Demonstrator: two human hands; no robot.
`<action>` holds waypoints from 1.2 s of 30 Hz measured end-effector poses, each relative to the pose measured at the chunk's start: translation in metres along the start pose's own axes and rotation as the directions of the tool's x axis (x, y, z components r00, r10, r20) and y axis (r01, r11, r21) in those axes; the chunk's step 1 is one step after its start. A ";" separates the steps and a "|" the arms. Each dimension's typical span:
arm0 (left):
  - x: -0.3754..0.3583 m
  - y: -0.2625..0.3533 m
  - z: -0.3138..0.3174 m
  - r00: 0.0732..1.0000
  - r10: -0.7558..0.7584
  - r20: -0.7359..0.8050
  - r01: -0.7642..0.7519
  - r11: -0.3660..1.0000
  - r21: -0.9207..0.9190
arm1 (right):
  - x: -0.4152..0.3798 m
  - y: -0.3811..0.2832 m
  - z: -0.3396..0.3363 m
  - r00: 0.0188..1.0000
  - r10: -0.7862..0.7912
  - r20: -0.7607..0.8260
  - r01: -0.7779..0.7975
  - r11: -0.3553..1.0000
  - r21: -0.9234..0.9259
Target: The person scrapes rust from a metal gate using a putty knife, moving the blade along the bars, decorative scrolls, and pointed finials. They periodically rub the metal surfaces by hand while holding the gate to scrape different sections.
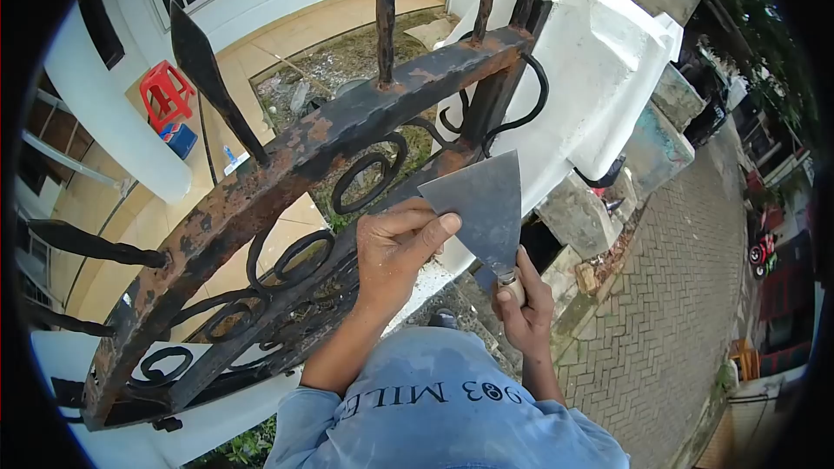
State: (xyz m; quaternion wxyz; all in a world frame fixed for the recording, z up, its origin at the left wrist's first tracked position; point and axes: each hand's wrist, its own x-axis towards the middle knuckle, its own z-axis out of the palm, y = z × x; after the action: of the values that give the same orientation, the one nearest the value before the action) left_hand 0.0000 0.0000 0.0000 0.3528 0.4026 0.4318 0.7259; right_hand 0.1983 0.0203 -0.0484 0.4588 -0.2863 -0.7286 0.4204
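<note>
A scraper with a broad grey metal blade is held up in front of the blue shirt. My right hand is closed around its short pale handle, below the blade. The thumb and fingers of my left hand pinch the left edge of the blade. Just beyond my hands runs a black iron gate with spear-shaped spikes and scrollwork. Its curved top bar shows rusty brown patches where the black paint is gone.
A white pillar stands at the gate's upper right end. Brick paving lies to the right, beside broken concrete blocks. A red plastic stool and a blue box are on the tiled porch behind the gate.
</note>
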 end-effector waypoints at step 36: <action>-0.028 0.076 -0.051 0.702 0.555 0.446 -0.641 0.222 0.734 | 0.056 -0.012 -0.050 0.904 -0.417 0.090 0.410 0.789 -0.458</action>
State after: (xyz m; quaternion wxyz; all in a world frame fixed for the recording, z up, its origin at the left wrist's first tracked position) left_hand -0.0459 -0.0702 0.0463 -0.1822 0.6852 0.5244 0.4714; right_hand 0.2205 0.0768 -0.0022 0.4629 -0.2252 -0.8489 0.1197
